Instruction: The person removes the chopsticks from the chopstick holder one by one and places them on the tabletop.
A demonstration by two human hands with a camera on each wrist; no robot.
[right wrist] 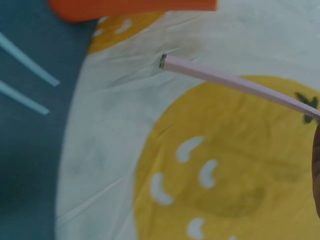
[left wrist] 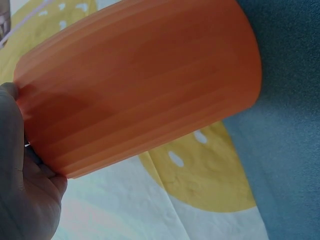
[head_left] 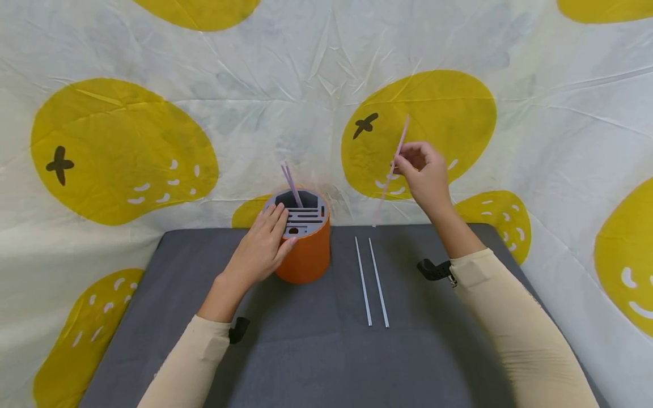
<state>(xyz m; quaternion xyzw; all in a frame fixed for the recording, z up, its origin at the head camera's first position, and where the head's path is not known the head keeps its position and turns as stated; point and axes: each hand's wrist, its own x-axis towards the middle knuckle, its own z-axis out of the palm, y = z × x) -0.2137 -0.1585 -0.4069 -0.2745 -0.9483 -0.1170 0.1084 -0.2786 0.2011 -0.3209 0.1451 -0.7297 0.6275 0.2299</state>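
Observation:
My left hand [head_left: 259,243] rests on the left side of the grey slotted top of an orange round desk organizer [head_left: 304,262], fingers laid flat across it and thumb at the near rim. Two thin purple-pink sticks [head_left: 296,194] lean in its back compartment. To the right, my right hand [head_left: 424,171] pinches a thin pink stick [head_left: 401,137] between thumb and fingertips, raised and tilted, its lower end over the table's far edge. That lower end of the stick [right wrist: 210,76] looks dark in the right wrist view.
Two pale thin sticks [head_left: 363,281] lie side by side on the dark grey table [head_left: 316,362], right of the organizer. Behind the table hangs a white cloth [head_left: 285,113] printed with yellow fruit shapes, close to the organizer's back.

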